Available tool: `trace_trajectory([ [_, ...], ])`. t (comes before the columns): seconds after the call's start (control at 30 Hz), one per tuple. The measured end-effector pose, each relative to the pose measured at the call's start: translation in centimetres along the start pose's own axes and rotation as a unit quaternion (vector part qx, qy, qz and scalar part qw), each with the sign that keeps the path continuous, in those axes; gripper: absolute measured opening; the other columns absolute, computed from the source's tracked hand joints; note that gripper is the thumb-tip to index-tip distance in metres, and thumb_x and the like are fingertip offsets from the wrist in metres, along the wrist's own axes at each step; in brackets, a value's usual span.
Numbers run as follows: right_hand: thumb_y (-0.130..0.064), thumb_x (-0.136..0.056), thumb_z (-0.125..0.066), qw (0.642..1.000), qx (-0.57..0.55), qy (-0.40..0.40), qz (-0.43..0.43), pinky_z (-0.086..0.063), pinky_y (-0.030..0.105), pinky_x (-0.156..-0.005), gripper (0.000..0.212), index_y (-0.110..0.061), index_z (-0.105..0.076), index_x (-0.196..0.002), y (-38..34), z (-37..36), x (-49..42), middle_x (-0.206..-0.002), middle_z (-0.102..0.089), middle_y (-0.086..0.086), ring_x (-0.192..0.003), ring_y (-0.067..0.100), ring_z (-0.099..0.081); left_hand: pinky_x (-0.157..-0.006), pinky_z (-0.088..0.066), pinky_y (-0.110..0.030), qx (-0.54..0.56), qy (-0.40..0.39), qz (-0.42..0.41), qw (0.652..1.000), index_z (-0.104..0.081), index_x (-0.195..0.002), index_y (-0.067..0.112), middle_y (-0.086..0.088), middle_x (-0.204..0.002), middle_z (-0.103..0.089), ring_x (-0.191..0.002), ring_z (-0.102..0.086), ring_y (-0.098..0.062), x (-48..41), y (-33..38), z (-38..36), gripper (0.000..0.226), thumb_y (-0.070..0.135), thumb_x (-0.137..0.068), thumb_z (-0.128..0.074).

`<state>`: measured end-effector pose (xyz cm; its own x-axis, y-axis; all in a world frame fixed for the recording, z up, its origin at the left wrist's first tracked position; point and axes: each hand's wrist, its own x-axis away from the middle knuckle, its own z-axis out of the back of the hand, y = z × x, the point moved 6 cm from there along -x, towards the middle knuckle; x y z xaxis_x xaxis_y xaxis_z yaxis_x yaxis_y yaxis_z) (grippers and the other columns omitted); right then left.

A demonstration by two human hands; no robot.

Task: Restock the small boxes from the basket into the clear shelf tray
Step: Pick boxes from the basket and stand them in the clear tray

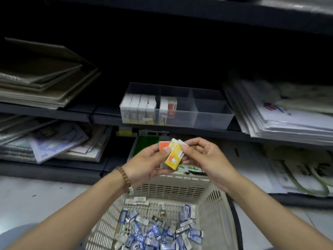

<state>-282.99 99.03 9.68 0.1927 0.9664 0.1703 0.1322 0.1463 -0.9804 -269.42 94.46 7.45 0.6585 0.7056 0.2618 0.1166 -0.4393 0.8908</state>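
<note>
Above the beige plastic basket (214, 212) both hands meet on a small bunch of boxes. My left hand (146, 164) grips an orange box (163, 146) and the lower part of a yellow box (174, 156). My right hand (203, 156) pinches the white top ends of the yellow boxes. Several small blue and white boxes (158, 231) lie loose on the basket floor. On the shelf beyond stands the clear tray (214, 114), its left compartment packed with upright white boxes (138, 109), the middle one holding a few, the right compartments bare.
Stacks of sketch pads (41, 82) lie on the shelf left of the tray, and bagged white sheets (288, 114) to its right. The lower shelf holds printed packs (54, 143) on the left and tote bags (297, 174) on the right. The upper shelf edge (198, 13) overhangs.
</note>
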Motion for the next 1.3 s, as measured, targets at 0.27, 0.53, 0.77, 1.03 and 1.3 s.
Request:
trace_trajectory([
  [0.27, -0.018, -0.088, -0.061, 0.998, 0.027, -0.038, -0.031, -0.057, 0.022, -0.073, 0.025, -0.01, -0.065, -0.111, -0.1, 0.5, 0.4, -0.099, -0.072, 0.013, -0.085, 0.02, -0.068, -0.075, -0.057, -0.027, -0.056, -0.004, 0.004, 0.998, -0.06, -0.114, 0.008, -0.011, -0.104, -0.069, -0.083, -0.068, -0.016, -0.7, 0.0, -0.8, 0.027, 0.019, -0.092, -0.049],
  [0.53, -0.02, -0.077, -0.063, 0.999, -0.039, -0.026, -0.023, -0.055, 0.017, -0.063, 0.04, -0.003, -0.062, -0.113, -1.3, 1.9, 0.1, -0.091, -0.072, 0.009, -0.073, 0.009, -0.066, -0.063, -0.057, -0.028, -0.206, 0.066, -0.105, 0.971, -0.049, -0.109, 0.01, 0.001, -0.083, -0.073, -0.077, -0.069, -0.012, -0.1, 3.1, 1.9, 0.025, 0.005, -0.086, -0.059],
  [0.77, -0.024, -0.074, -0.065, 0.998, -0.05, -0.022, -0.008, -0.055, 0.018, -0.063, 0.036, -0.009, -0.066, -0.107, -2.3, 2.7, -0.2, -0.093, -0.073, 0.007, -0.076, 0.01, -0.065, -0.044, -0.039, -0.014, -0.282, 0.11, -0.12, 0.946, -0.065, -0.073, 0.027, 0.005, -0.066, -0.067, -0.052, -0.053, -0.005, 0.8, 4.7, 3.6, 0.029, 0.051, -0.057, -0.071],
  [1.03, -0.033, -0.071, -0.071, 0.995, 0.022, -0.099, -0.009, -0.054, 0.02, -0.069, 0.041, -0.013, -0.067, -0.107, -1.6, 0.3, 0.7, -0.095, -0.073, 0.01, -0.08, 0.015, -0.068, -0.074, -0.058, -0.029, -0.168, 0.075, -0.063, 0.981, -0.054, -0.102, 0.004, -0.015, -0.102, -0.07, -0.088, -0.069, -0.019, 0.0, 3.2, 3.6, 0.019, 0.01, -0.086, -0.061],
  [1.3, -0.025, -0.078, -0.068, 0.994, 0.062, -0.09, -0.001, -0.057, 0.023, -0.076, 0.031, -0.013, -0.066, -0.107, -1.1, 0.1, 0.6, -0.097, -0.073, 0.011, -0.088, 0.022, -0.069, -0.063, -0.051, -0.019, -0.244, -0.002, -0.031, 0.969, -0.068, -0.102, 0.023, -0.001, -0.086, -0.07, -0.075, -0.062, -0.009, -0.2, 1.9, 1.7, 0.024, 0.032, -0.089, -0.05],
])
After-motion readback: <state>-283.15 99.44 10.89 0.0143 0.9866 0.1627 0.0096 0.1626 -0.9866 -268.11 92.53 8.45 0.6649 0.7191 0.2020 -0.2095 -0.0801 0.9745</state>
